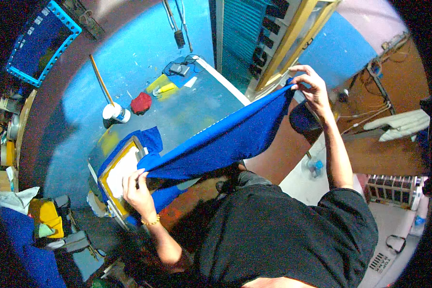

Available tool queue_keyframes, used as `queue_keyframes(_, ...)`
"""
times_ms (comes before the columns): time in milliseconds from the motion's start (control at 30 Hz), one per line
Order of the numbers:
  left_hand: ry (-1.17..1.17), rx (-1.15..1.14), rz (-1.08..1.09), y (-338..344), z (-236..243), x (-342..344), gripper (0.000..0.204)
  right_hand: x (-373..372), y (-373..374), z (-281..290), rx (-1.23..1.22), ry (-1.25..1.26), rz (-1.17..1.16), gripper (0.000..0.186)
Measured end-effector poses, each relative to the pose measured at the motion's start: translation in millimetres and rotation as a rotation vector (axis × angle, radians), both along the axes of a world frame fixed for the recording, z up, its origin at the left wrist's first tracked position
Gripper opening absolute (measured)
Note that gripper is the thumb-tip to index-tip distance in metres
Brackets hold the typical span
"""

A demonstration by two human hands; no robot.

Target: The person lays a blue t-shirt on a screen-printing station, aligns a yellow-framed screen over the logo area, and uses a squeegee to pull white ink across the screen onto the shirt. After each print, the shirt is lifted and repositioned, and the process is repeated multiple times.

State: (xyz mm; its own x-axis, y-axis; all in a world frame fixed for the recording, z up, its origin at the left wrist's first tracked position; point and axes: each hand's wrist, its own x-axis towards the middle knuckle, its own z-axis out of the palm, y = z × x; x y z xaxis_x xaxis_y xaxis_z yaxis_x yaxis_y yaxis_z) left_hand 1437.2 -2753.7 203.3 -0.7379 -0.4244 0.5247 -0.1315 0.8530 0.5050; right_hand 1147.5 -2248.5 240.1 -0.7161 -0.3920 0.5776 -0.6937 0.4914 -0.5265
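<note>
A person stretches a blue cloth point(221, 144) across the middle of the scene, from eight o'clock to two o'clock, above the near edge of a worktop point(192, 105). The right hand point(309, 89), at two o'clock, pinches one end between thumb and fingers; the left hand point(139, 194), at eight o'clock, grips the other end over a white framed board point(119, 175). The fabric sags in loose folds between them and looks light, soft and limp, unlikely to break but quick to crease; its corners and edges appear to offer the best hold. No writing is legible on the cloth. Bold block lettering marks a panel point(270, 38) at one o'clock, and dark print point(380, 261) shows at four o'clock. Any label on the white tub point(113, 113) near ten o'clock is too small to read.
</note>
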Motion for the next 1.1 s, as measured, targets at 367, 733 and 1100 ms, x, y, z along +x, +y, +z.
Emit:
queue_keyframes(367,-0.094,0.092,-0.062,-72.1,-13.1,-152.4,0.009,-161.7,-60.6,-32.2,0.135,-0.158,0.099,0.024)
queue_keyframes(733,-0.137,0.023,0.071,-132.7,-169.5,-265.7,0.012,-272.1,-126.0,-180.1,0.319,-0.070,0.071,0.015)
queue_keyframes(1100,-0.409,0.306,0.273,-33.4,-315.7,-115.6,0.013,-127.8,-52.4,-335.2,0.421,-0.354,0.188,0.019)
